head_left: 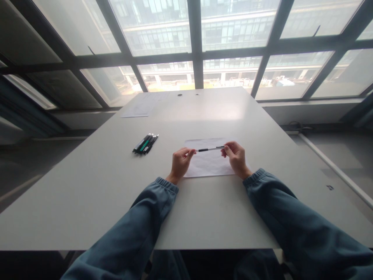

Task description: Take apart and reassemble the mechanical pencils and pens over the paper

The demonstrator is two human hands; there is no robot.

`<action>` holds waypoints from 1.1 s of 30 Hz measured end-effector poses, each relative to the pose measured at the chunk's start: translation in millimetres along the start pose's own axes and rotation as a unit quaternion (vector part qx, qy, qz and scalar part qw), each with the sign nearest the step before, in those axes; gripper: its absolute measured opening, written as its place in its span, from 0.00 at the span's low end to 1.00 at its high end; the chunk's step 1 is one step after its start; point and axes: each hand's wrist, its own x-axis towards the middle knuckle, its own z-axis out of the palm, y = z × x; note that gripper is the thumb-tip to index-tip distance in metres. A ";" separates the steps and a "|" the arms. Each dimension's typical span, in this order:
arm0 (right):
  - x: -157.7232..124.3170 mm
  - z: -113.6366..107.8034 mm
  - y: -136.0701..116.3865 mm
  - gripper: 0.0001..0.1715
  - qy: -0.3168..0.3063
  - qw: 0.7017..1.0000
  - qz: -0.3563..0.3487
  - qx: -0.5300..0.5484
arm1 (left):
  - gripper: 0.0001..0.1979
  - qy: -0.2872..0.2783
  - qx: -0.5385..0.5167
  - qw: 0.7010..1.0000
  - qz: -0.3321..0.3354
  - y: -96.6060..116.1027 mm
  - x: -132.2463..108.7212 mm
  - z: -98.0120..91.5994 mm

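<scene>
A slim white pen with a black band [210, 149] is held level between my two hands, just above a white sheet of paper [208, 165] on the grey table [116, 202]. My left hand [180, 163] pinches the pen's left end with fingers curled. My right hand [235, 157] grips its right end, fingers closed around it. Both arms wear blue-grey sleeves.
Several dark pens [145, 144], some with green bands, lie bunched together on the table to the left of my hands. Another sheet of paper [139, 110] lies at the far left corner. Large windows [198, 42] rise behind the table's far edge.
</scene>
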 end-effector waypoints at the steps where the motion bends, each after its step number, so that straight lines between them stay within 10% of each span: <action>1: 0.2 -0.2 0.6 0.15 0.002 1.000 -0.001 0.002 | 0.17 0.005 0.000 1.000 0.002 -0.1 0.1 0.2; 21: 1.1 0.4 -1.1 0.15 0.014 1.000 0.000 -0.017 | 0.10 0.010 -0.004 1.000 0.029 -5.6 1.0 3.8; 33: 9.4 -7.9 4.1 0.10 0.148 0.989 0.008 0.010 | 0.10 0.087 0.073 0.993 0.009 -7.7 3.9 -3.1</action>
